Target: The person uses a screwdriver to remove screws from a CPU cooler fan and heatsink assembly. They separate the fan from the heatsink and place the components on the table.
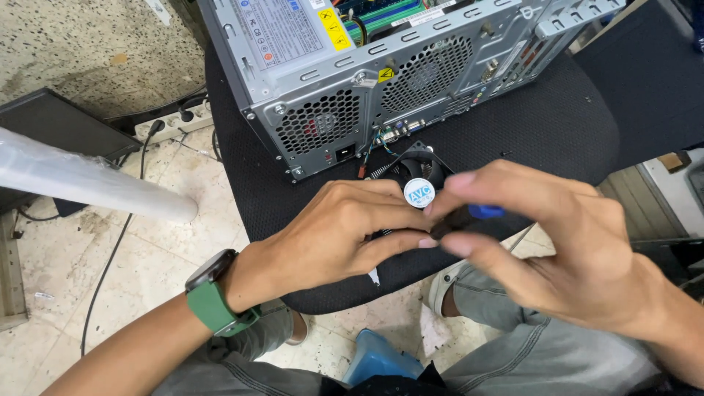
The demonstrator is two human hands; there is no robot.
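Note:
A small black cooling fan point(419, 170) with a round white-and-blue hub sticker is held just above the black chair seat point(557, 125). My left hand point(337, 235) grips the fan from the left, a green-strapped watch on its wrist. My right hand point(557, 242) is closed around a screwdriver with a blue-and-black handle point(480, 213), its tip hidden at the fan. Thin wires point(378, 150) run from the fan toward the grey computer case point(367, 73) lying on the seat behind it.
A white power strip point(176, 121) with plugged black cables lies on the tiled floor at left. A translucent plastic-wrapped roll point(81, 180) crosses the left side. A blue stool point(378, 356) sits between my knees. A dark flat panel point(59, 125) rests at far left.

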